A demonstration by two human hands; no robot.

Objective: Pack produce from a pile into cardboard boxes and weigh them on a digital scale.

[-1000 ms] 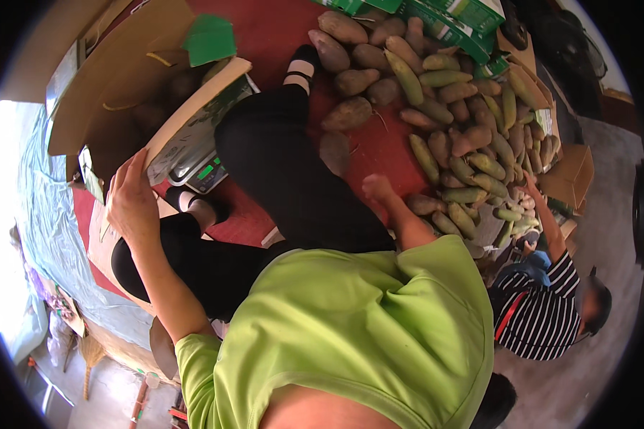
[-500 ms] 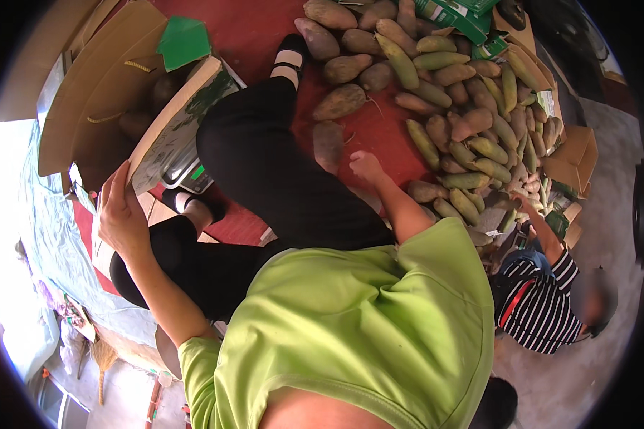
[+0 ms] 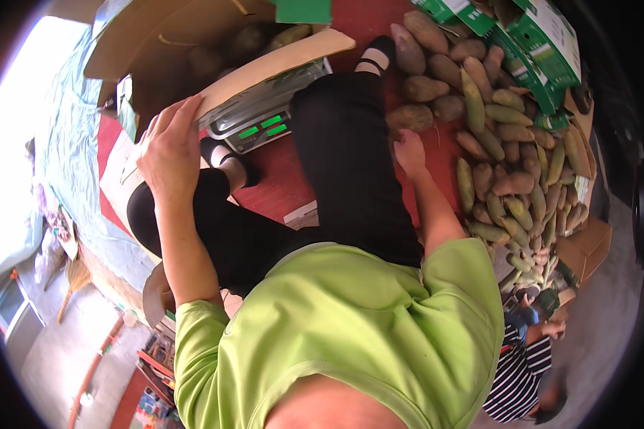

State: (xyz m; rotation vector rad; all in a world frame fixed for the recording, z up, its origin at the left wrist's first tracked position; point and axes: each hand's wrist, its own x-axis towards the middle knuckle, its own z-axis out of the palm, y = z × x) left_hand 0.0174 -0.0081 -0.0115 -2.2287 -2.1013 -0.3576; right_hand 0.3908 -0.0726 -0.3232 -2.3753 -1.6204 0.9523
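Observation:
My left hand point(image 3: 170, 146) is closed over the near edge of a large cardboard box point(image 3: 265, 66), thumb out of sight. Brown tubers point(image 3: 249, 41) lie in the shade inside it. Against the box's near side sits a scale point(image 3: 254, 130) with lit green displays. Beyond my right knee, my right hand point(image 3: 410, 151) is down at the red floor covering, fingers curled and partly hidden. Just past its fingertips lies a brown tuber point(image 3: 411, 116); whether the hand touches it, or holds anything, I cannot make out.
A large heap of brown and green root vegetables point(image 3: 515, 186) spreads to my right. Green-and-white cartons point(image 3: 544, 50) stand at the back right, with an opened brown carton point(image 3: 585, 247) beside the heap. A person in a striped shirt point(image 3: 519, 379) is at the lower right. Pale plastic sheeting point(image 3: 68, 164) hangs left.
The whole view has shifted, bringing the box and scale further right and more into sight. My left hand stays on the box edge. The right hand now lies closer to a brown tuber.

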